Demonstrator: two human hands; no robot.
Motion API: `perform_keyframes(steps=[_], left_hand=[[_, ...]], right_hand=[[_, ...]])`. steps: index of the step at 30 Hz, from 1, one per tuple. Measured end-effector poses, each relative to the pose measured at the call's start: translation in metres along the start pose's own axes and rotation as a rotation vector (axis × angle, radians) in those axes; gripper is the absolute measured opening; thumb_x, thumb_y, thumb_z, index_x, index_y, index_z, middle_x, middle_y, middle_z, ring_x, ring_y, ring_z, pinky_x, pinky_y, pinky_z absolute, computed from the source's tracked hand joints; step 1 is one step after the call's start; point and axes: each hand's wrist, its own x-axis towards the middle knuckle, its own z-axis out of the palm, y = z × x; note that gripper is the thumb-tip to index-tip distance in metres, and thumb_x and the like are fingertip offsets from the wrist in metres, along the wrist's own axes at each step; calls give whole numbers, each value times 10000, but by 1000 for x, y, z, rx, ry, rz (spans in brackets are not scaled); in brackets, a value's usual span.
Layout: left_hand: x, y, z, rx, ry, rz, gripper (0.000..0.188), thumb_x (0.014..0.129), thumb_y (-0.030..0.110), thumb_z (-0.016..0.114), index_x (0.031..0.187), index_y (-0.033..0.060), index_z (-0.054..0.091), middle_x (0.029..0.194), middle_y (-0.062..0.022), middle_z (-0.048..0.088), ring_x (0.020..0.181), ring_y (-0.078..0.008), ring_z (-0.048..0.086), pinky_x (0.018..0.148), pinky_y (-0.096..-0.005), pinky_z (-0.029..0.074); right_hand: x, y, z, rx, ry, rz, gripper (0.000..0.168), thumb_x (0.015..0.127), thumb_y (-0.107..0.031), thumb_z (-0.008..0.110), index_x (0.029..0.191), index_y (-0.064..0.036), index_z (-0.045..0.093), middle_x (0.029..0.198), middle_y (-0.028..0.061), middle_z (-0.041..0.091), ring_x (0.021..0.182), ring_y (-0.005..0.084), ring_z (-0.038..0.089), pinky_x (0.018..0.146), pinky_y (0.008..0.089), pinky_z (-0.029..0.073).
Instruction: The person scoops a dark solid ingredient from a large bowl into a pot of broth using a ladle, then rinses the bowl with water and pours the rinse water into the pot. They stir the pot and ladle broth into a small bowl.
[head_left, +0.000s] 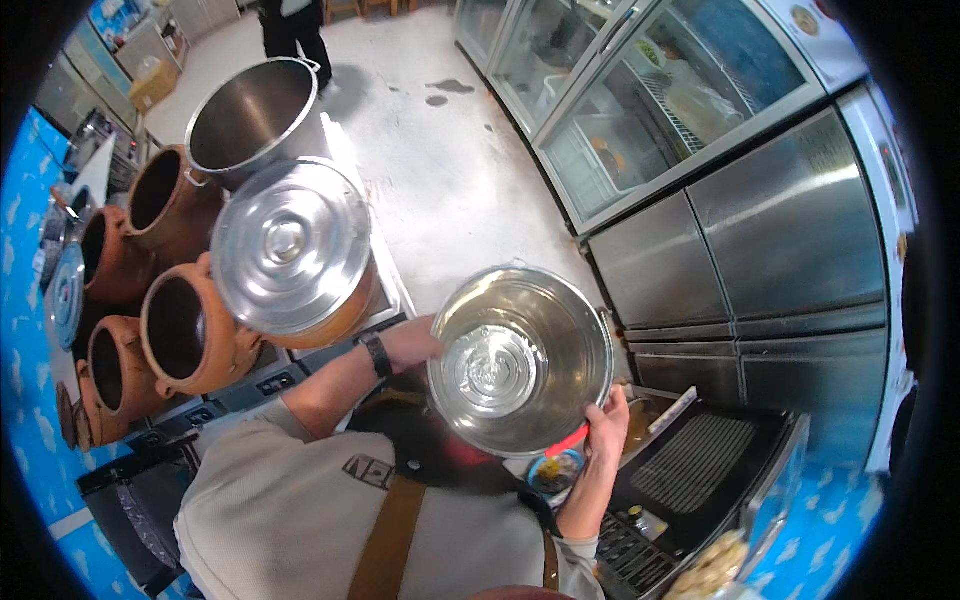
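Note:
A shiny stainless steel bucket (566, 352) is held up before my chest, its mouth tilted towards me. A ringed, glinting round area shows at its bottom; whether there is water in it I cannot tell. My left hand (416, 343), with a dark band on the wrist, is at the bucket's left rim, its fingertips mostly hidden. On the lower right side, my right hand (609, 426) grips the bucket with the thumb near the rim. Beside that thumb is a red strip (568, 441), perhaps a handle grip.
Several clay pots (176, 330) stand on the stove at left. Near them are a lidded pot with a metal lid (289, 244) and a large steel stockpot (255, 120). A glass-door refrigerator (637, 112) lines the right. Another person (296, 37) stands far off on the floor, which has dark patches.

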Motion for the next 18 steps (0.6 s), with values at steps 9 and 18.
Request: perform_keyframes(steps=[9, 18], left_hand=[[181, 153, -88, -102, 69, -12, 414, 860, 61, 599, 1267, 16, 531, 883, -105, 696, 588, -140, 674, 437, -256, 539], [297, 301, -228, -268, 318, 121, 315, 850, -5, 548, 1163, -10, 579, 833, -119, 683, 595, -177, 681, 464, -292, 575]], right_hand=[[266, -153, 75, 11, -118, -20, 300, 704, 132, 536, 964, -18, 542, 927, 71, 637, 794, 135, 602, 745, 262, 495], [543, -257, 234, -72, -431, -158, 271, 704, 90, 522, 951, -19, 527, 886, 64, 613, 754, 128, 585, 726, 250, 494]])
